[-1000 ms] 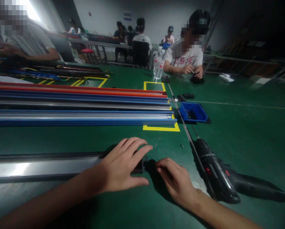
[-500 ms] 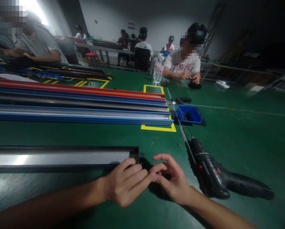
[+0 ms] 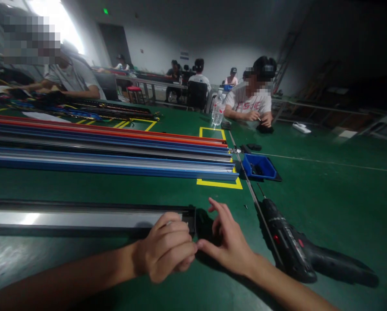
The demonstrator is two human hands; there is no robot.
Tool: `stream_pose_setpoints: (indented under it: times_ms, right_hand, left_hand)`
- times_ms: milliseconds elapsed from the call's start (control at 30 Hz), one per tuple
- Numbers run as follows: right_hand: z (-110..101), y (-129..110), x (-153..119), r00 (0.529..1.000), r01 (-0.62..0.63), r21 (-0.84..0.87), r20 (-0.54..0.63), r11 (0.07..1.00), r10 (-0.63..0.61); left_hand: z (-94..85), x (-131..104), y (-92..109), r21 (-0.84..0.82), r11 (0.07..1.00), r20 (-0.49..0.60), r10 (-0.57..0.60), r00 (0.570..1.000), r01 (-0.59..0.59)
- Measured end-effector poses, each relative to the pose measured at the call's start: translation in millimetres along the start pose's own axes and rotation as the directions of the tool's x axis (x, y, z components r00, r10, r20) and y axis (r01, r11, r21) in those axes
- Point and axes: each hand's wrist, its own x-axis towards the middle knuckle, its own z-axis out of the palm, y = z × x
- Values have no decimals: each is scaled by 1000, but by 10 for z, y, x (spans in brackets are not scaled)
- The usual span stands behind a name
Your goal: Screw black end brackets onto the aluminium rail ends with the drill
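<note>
My left hand [image 3: 169, 248] is curled closed beside the right end of a long black channel [image 3: 115, 231] with a shiny metal strip inside. Whatever its fingers hold, if anything, is hidden. Just beyond the channel's end, my right hand [image 3: 230, 242] has its fingers apart, its thumb tip close to the left hand's fingers. No object shows in the right hand. To its right lies a black power drill [image 3: 292, 246] with its bit pointing away from me. A small dark screw [image 3: 245, 207] rests on the green table between hand and drill.
Long blue channels [image 3: 180, 172] and a red channel [image 3: 148, 132] lie across the table [image 3: 335, 207]. Beyond the drill stands a blue bin [image 3: 259, 167] with small dark parts. Plastic bottles [image 3: 218, 110] stand farther back, near a co-worker [image 3: 250, 101]. A second person [image 3: 72, 75] sits at far left.
My right hand's fingers have spread and come away from the left hand's fingertips. The left hand has curled tighter. The background sits lower in view, as the camera has tilted up.
</note>
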Motion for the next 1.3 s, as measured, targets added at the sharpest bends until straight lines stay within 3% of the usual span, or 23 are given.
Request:
stream_pose_setpoints:
  times_ms: [100,233,467,600,667,733,800,867,933,1000,1100,1167,1300]
  right_hand:
    - [119,21,203,996,-20,-147,85,989,33]
    - [231,-2,396,989,31,-94,145,995,-17]
    - [175,-16,583,988,41,-110,153,993,-23]
    - [135,16,667,984,56,-122,176,991,-34]
    - [120,17,684,981,57,-104,191,993,-36]
    - [104,13,692,981,39,-99,191,994,-19]
    - [80,15,698,984,22,-111,178,994,-2]
    - [45,29,706,985,20,-119,173,993,1]
    - [0,52,712,985,24,-114,173,993,-4]
    - [-40,80,715,984,21,-108,179,994,-1]
    - [-64,117,714,984,19,-108,176,994,1]
    - [-54,138,713,986,22,-114,164,993,-3]
    - [-12,168,712,990,42,-119,140,992,-25]
  left_hand:
    - [-34,100,-48,-24,999,-20,-39,999,39]
    - [3,104,-53,4,1000,-16,2,1000,-1]
    - [92,70,8,18,991,56,129,990,-130]
    - [95,128,-142,96,984,100,140,985,-150]
    - [48,157,-296,199,971,146,105,984,-133]
    - [-21,172,-459,307,951,207,-46,977,-21]
    - [-87,163,-580,432,888,273,-296,915,158]
    - [-126,132,-629,518,805,335,-503,797,290]
    - [-127,88,-614,543,771,385,-581,717,334]
    - [-100,47,-575,542,787,402,-550,732,294]
    - [-41,4,-549,553,822,394,-402,826,136]
    - [-13,-13,-563,557,830,404,-309,861,36]
    - [5,-37,-604,548,833,445,-222,868,-68]
